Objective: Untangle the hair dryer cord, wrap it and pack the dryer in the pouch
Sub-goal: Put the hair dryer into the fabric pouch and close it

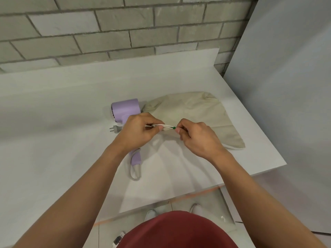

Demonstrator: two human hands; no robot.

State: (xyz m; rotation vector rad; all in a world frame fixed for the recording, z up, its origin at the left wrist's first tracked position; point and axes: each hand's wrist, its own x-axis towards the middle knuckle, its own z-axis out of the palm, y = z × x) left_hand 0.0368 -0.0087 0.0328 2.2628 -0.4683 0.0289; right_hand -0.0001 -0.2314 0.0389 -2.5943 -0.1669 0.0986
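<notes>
A lilac hair dryer (pixel 125 109) lies on the white table (pixel 53 122), its handle (pixel 136 158) pointing toward me and partly hidden under my left forearm. Its grey plug (pixel 115 129) rests on the table left of my left hand. A beige cloth pouch (pixel 193 115) lies flat to the dryer's right. My left hand (pixel 138 130) pinches a bundle of white cord strands (pixel 162 125). My right hand (pixel 198 136) pinches the same bundle at a small green tie (pixel 173 127). Both hands hover just above the pouch's near edge.
A grey brick wall (pixel 107 29) rises behind the table. A pale panel (pixel 286 86) stands at the right. The table's front edge (pixel 179 196) runs diagonally near my body; floor and shoes show below it.
</notes>
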